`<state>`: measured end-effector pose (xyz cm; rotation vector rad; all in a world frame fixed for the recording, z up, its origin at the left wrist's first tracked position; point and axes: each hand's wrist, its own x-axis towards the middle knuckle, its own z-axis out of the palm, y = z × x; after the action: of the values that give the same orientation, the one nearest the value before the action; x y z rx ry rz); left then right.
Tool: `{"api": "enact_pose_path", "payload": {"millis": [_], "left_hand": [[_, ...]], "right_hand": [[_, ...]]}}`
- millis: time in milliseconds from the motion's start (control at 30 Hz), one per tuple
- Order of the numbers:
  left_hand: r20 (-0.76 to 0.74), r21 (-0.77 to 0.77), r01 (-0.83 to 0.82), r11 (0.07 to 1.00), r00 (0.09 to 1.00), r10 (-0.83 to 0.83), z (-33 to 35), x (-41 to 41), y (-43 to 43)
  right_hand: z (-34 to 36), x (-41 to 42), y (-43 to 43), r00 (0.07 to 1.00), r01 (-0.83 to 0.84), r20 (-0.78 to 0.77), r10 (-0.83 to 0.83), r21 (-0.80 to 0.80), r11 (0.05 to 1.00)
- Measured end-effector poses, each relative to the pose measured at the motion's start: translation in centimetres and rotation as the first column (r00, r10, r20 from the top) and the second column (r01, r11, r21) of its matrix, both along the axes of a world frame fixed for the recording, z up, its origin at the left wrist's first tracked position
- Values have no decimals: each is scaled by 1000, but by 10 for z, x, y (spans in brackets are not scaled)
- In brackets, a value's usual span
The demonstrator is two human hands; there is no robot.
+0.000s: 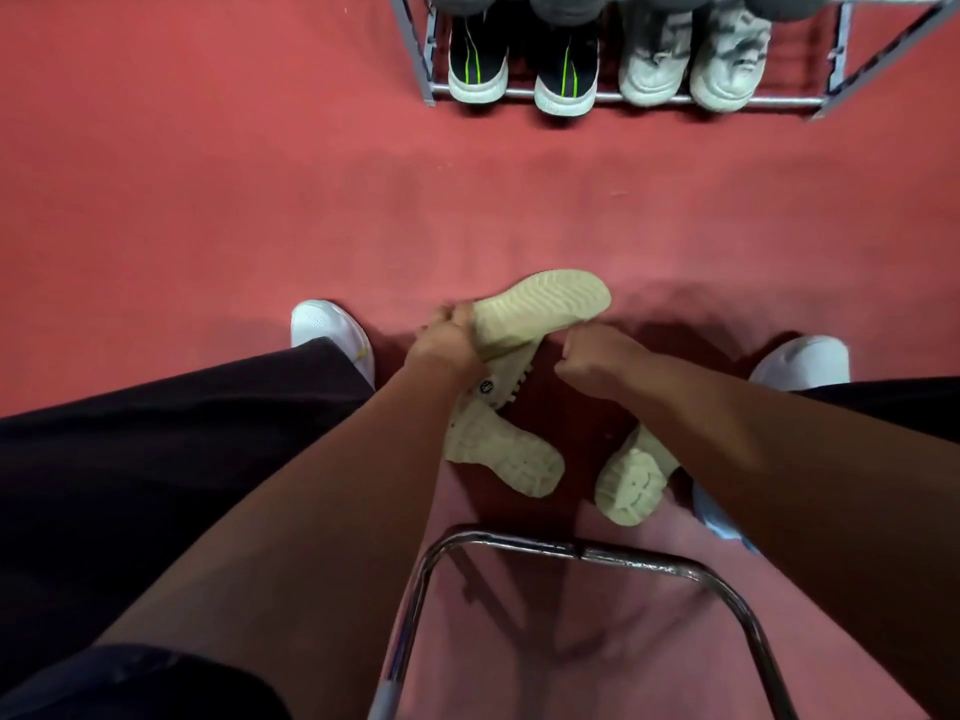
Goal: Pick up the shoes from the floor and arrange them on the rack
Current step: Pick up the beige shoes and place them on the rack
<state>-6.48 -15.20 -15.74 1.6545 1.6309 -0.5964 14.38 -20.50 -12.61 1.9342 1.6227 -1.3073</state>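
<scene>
Between the knees, left hand [447,340] grips a beige clog [540,309] at one end, sole turned up. Right hand [592,361] is curled just beside its edge; can't tell if it holds anything. Second beige shoe [506,457] and third beige shoe [631,480] lie sole-up on the red floor [208,200], nearer the body. Rack [779,101] is well apart at the far edge, its lower bars carrying black-green sneakers [478,59] and a pale pair [727,59].

Rack [784,101] cropped at top; forearm [753,449] hides part of beige shoe [631,483].
</scene>
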Motion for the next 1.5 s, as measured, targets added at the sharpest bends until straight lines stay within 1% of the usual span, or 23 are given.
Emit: {"api": "enact_pose_path", "payload": {"millis": [67, 133, 233, 333, 400, 467, 500, 533, 567, 600, 667, 733, 800, 867, 900, 1033, 1067, 1100, 1167, 1233, 1300, 1400, 1500], "left_hand": [[2, 26, 20, 999, 1000, -20, -4, -1, -1], [64, 84, -3, 996, 998, -2, -11, -5, -2], [196, 133, -83, 988, 979, 56, -16, -11, 0], [269, 96, -216, 972, 946, 183, -14, -16, 8], [330, 9, -387, 922, 872, 363, -16, -15, 14], [395, -129, -618, 776, 686, 612, -13, -7, 20], [401, -177, -683, 709, 608, 686, -13, -3, 21], [375, -163, -711, 684, 597, 710, -14, 0, 23], [336, -115, -707, 698, 633, 697, -13, 4, 23], [262, -25, -641, 767, 737, 624, -11, 6, 22], [128, 69, -508, 859, 858, 497, -7, 5, 19], [5, 16, -401, 916, 916, 401, -5, -1, 12], [-185, -117, -231, 966, 961, 207, 2, -10, 5], [-252, -261, -91, 961, 968, 24, 6, -19, 2], [-255, -320, -70, 945, 967, -15, 7, -21, 2], [-189, -460, -130, 878, 981, 46, 5, -37, 9], [-175, -495, -112, 861, 984, 27, 8, -40, 11], [-184, -531, -43, 847, 981, -65, 6, -43, 13], [-176, -510, 173, 842, 938, -299, 7, -45, 18], [-122, -443, 304, 843, 912, -392, 8, -43, 23], [-36, -388, 296, 873, 941, -336, 8, -38, 28], [110, -311, 107, 944, 991, -75, 9, -18, 31], [187, -265, 63, 962, 982, -13, 9, 5, 31]], "right_hand": [[-7, 0, 1, 1000, -15, 4, 15, -25, 1000], [-15, 1, -1, 1000, -16, 20, 17, -42, 999], [-21, 2, 1, 1000, -2, 10, 2, -23, 1000], [-20, -3, 9, 995, 95, -34, -95, -3, 995], [-20, -4, 15, 976, 209, -55, -209, 4, 978], [-24, -3, 19, 955, 293, -43, -293, -6, 956], [-26, -3, 21, 945, 325, -31, -326, -15, 945], [-26, -3, 21, 936, 352, -18, -352, -22, 936], [-26, -3, 21, 928, 372, -8, -372, -28, 928], [-27, -3, 20, 924, 382, 6, -382, -44, 923], [-24, -6, 18, 909, 416, -5, -417, -64, 907], [-31, -6, 15, 896, 437, -36, -443, -102, 894], [-59, -1, 9, 879, 457, -81, -470, -134, 879], [-67, 0, 8, 851, 501, -96, -516, -147, 853], [-56, -3, 11, 843, 518, -88, -531, -132, 845], [-39, -5, 20, 868, 486, -83, -489, -56, 872], [-40, -4, 21, 879, 469, -72, -470, -35, 882], [-42, -4, 23, 889, 455, -56, -455, -19, 890], [-43, -2, 27, 887, 461, -19, -461, 25, 887], [-41, 4, 34, 863, 501, 15, -505, 97, 860], [-38, 15, 42, 805, 580, 26, -592, 172, 796], [-32, 38, 53, 681, 699, 24, -732, 277, 660], [-30, 56, 66, 566, 775, -46, -823, 372, 512]]}}
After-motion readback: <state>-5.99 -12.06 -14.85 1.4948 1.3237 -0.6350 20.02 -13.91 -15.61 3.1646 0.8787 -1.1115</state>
